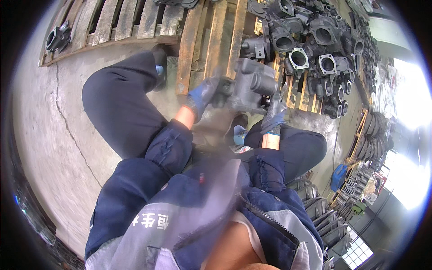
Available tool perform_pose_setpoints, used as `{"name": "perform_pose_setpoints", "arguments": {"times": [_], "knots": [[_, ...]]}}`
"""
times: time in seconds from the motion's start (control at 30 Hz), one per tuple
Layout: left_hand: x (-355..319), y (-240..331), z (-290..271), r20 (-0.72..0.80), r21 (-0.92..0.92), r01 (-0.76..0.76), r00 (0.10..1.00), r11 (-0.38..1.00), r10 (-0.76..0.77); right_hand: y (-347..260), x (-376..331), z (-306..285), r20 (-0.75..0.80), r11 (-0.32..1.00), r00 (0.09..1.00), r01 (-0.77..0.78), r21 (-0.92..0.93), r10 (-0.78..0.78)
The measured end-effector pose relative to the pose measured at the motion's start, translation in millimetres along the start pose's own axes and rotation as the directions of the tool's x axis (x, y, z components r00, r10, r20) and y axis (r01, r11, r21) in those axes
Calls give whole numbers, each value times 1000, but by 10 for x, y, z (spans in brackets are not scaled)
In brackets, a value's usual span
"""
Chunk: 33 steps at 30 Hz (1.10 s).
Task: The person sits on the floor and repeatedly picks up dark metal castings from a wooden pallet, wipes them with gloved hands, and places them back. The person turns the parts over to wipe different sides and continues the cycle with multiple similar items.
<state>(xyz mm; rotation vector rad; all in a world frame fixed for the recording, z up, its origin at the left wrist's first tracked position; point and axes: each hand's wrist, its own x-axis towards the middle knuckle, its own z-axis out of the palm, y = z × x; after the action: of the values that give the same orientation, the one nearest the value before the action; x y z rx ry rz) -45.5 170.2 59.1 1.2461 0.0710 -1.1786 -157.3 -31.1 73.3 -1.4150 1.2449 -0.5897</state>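
A dark grey cast metal housing (253, 85), with a blocky body and a rounded boss on its side, is held up between my two hands in front of my knees. My left hand (203, 95), in a blue and dark grey work glove, grips its left end, slightly blurred. On the opposite end my right hand (274, 114), gloved alike, is closed around the lower right edge. The fingers of both hands are partly hidden against the dark metal. Just beyond the housing, another grey casting (255, 47) rests on the wooden pallet (189, 54).
Many similar castings (324, 38) with square flanges are heaped at the far right on pallets. A single casting (58, 37) lies on the far left pallet (128, 20). Ring-shaped parts (372, 135) and a blue container (338, 177) stand at right. Cracked concrete floor (54, 144) extends leftward.
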Motion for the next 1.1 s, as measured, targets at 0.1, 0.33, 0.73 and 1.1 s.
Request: {"name": "perform_pose_setpoints", "arguments": {"times": [0.1, 0.33, 0.73, 1.1], "knots": [[66, -61, 41, -178, -135, -72, 983, 988, 47, -186, -80, -62, 73, 978, 977, -195, -68, 200], [312, -286, -183, -190, -129, -24, 982, 991, -1, 0, -165, -41, 314, 865, 838, 494, -89, -446], [478, -569, -401, 180, 732, -507, 789, 455, 588, -501, -802, 71, 547, 838, 693, 544, 32, -471], [354, -575, -285, 298, 637, -623, 742, 453, 601, -508, -1025, 47, 481, 828, 687, 531, 179, -544]]}}
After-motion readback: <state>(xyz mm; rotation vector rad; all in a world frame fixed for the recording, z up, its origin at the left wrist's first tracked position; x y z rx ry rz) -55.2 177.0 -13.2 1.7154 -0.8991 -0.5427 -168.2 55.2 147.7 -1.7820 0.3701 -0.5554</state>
